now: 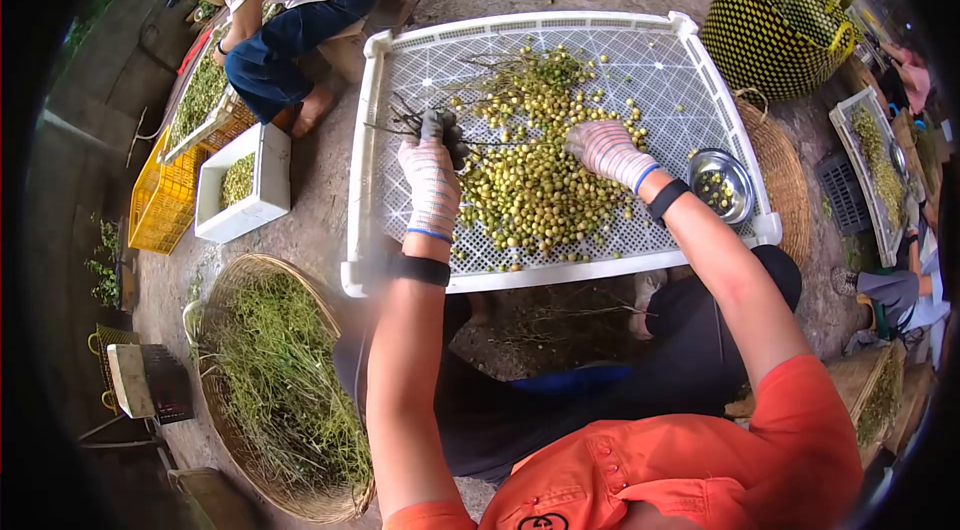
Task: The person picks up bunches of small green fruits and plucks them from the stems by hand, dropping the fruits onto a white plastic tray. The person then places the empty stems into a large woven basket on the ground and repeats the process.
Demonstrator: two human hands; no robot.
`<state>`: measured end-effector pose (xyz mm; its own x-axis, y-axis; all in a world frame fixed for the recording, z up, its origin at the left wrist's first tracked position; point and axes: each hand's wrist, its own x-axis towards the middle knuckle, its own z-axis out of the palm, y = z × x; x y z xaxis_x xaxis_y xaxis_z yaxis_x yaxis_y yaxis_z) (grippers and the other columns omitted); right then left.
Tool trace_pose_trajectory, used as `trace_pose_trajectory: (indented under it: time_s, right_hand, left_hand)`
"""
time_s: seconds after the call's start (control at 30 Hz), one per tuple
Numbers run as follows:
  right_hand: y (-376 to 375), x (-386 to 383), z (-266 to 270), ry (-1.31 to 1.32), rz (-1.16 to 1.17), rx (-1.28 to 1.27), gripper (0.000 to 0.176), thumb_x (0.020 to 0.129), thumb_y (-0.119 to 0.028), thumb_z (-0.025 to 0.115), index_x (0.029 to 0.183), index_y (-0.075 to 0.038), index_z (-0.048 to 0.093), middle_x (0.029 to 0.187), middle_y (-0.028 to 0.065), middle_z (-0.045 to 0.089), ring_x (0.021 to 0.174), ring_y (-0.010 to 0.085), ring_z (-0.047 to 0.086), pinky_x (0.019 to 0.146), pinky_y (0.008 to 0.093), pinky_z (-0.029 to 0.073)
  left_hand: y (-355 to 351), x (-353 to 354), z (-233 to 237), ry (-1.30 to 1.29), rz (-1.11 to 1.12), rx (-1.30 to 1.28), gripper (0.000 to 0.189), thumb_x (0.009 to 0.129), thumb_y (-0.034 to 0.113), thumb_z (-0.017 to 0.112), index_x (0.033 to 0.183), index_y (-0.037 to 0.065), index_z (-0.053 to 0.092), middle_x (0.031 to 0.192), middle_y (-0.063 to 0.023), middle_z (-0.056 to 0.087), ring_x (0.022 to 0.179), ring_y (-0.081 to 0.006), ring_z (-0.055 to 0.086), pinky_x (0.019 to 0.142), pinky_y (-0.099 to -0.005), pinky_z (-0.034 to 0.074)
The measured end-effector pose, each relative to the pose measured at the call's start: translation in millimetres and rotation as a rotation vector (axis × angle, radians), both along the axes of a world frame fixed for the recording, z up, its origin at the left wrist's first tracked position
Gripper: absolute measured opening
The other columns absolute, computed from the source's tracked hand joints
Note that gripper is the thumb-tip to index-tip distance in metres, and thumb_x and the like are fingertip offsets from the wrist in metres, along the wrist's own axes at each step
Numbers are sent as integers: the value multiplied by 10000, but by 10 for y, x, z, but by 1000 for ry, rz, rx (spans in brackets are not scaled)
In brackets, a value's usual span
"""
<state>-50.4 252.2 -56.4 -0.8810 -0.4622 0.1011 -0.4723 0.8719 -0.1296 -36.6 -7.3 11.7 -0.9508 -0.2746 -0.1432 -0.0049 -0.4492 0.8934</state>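
Observation:
A white mesh tray (pixel 690 90) lies across my lap, with a heap of small round yellow-green fruits (pixel 540 192) in its middle. My left hand (pixel 432 168), in a striped glove with grey fingers, is closed around thin dark stems (pixel 405 116) at the left of the heap. At the heap's right side is my right hand (pixel 607 150), gloved likewise, its fingers bent together over the fruits. Whatever those fingers hold is hidden. A metal bowl (pixel 738 180) with a few fruits stands in the tray, right of my right hand.
A wicker basket of green stems (pixel 280 380) stands at lower left. A white box (pixel 275 165) of fruits and a yellow crate (pixel 160 200) sit near a seated person (pixel 290 0). A black-and-yellow woven bag (pixel 765 20) is at upper right, beside a flat wicker basket (pixel 782 180).

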Motion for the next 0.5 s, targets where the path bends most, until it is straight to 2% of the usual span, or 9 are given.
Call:
trace_pose_trajectory:
  time_s: [0.07,0.17,0.2,0.3,0.33,0.37,0.43,0.47,0.5]
  right_hand:
    - [-113,6,277,-262,-228,245,478,881,-463,384,874,-63,647,886,137,647,803,306,615,715,435,480]
    - [-113,36,377,-296,-268,289,490,874,-472,399,853,-50,648,866,143,647,797,315,617,710,432,484]
    - [8,-67,63,-185,-179,185,481,866,-471,415,875,-49,643,845,154,645,786,325,619,711,429,488]
    - [71,-180,82,-268,-238,115,464,856,-465,428,899,-54,640,858,156,645,809,325,617,724,428,486]
    - [105,-221,77,-343,-256,10,349,857,-394,480,911,-79,623,873,144,629,847,322,590,750,421,458]
    - [145,-224,66,-341,-261,8,349,857,-394,480,911,-79,623,873,144,629,847,322,590,750,421,458]
    - [143,-159,271,-491,-392,174,348,829,-398,510,953,-97,632,973,148,623,935,306,583,794,437,457]
    - [306,-131,115,-359,-300,67,347,814,-387,540,1026,-124,617,1000,127,610,986,286,565,839,428,440]
    - [366,-78,97,-364,-301,68,347,814,-387,540,1026,-124,617,1000,127,610,986,286,565,839,428,440]
  left_hand:
    - [2,-1,-35,1,-39,7,168,873,240,575,880,75,548,745,-22,615,557,-96,534,437,-209,418]
    - [14,30,4,25,-8,3,230,829,283,634,841,57,591,740,-44,642,554,-115,562,442,-228,421]
    - [17,40,9,33,-28,-10,236,824,283,641,851,57,579,762,-48,645,576,-119,572,445,-230,429]
    - [14,46,-24,16,-44,-16,230,823,278,643,847,57,584,767,-48,646,586,-123,578,447,-232,433]
    - [12,33,-31,15,-41,-15,227,823,276,642,845,56,589,757,-50,644,583,-123,577,448,-233,434]
    - [5,26,-34,16,-46,-16,227,823,276,642,845,56,589,757,-50,644,583,-123,577,448,-233,434]
    - [-13,18,-22,23,18,-46,234,829,281,634,848,52,593,739,-48,638,579,-122,575,446,-234,433]
    - [-52,-5,-11,54,25,-51,242,837,290,623,840,49,597,721,-44,630,572,-121,570,445,-232,430]
    - [-80,2,-27,49,24,-51,242,837,290,623,840,49,597,721,-44,630,572,-121,570,445,-232,430]
